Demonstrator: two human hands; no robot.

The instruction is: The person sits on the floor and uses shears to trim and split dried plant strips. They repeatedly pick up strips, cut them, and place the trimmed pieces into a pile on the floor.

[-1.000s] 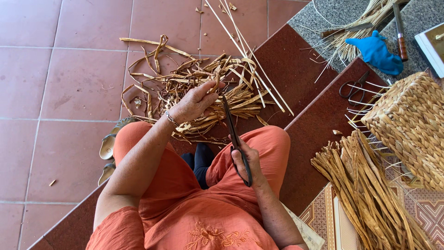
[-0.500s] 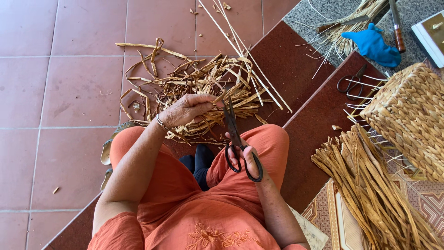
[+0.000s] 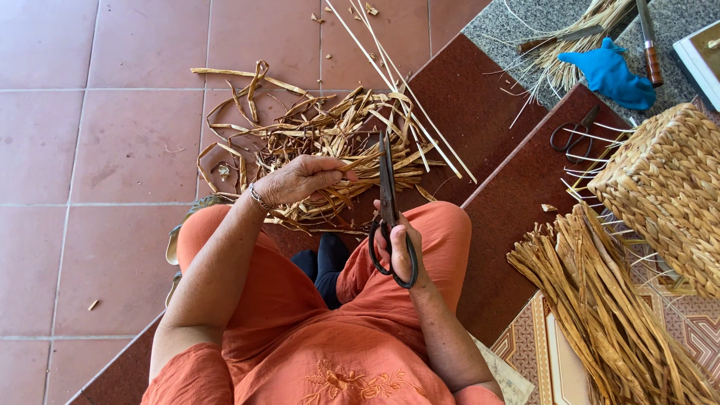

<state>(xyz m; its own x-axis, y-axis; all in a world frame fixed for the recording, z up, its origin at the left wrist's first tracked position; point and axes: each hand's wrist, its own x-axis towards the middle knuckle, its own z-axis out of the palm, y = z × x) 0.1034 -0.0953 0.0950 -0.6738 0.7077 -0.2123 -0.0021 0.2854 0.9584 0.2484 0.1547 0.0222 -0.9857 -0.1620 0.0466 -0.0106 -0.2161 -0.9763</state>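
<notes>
The right hand (image 3: 401, 251), fingers through the loops, has raised the black scissors (image 3: 388, 206) upright from their slant 1 s ago. Their blades now meet the dried fibre strip (image 3: 360, 161) pinched by the left hand (image 3: 300, 178), so trimming is underway above the scrap pile (image 3: 322, 135).

The tiled floor (image 3: 97, 150) to the left lies open. Ahead, a heap of dried fibre strips (image 3: 322, 142) blocks the way. To the right, a strip bundle (image 3: 600, 300) and woven basket (image 3: 667, 187) crowd the steps (image 3: 495, 172).
</notes>
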